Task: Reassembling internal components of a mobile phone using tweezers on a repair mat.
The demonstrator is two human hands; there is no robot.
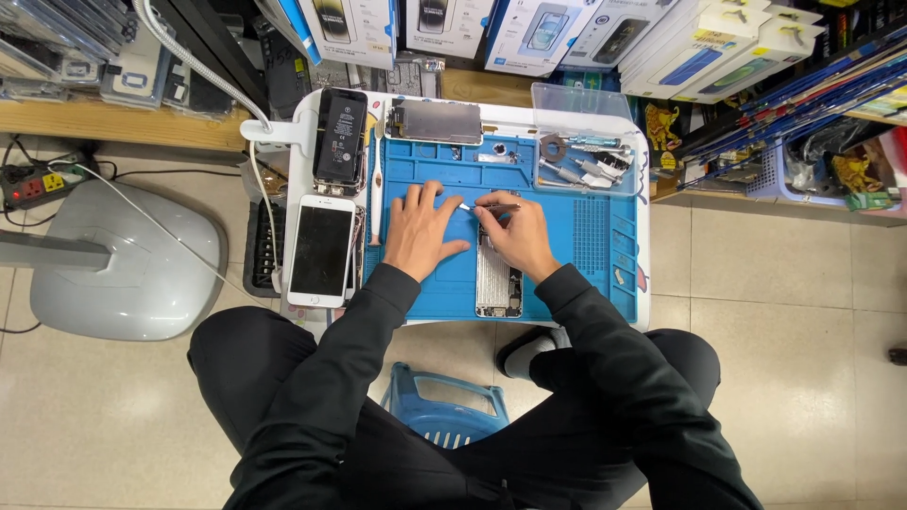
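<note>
Lying under right fingers [491,215] (tweezers [499,207] pinched), opened phone [498,281]

Showing bright blue across the repair mat [576,236], edged by a white table [642,236]. Gleaming silver and grey inside the opened phone body [498,283]. Framing a black screen in white on the smartphone [321,250]. Appearing black on the battery [340,137], black on both sleeves [605,331]. Looking pale blue on the plastic stool [444,411], beige on the floor tiles [775,274].
</note>
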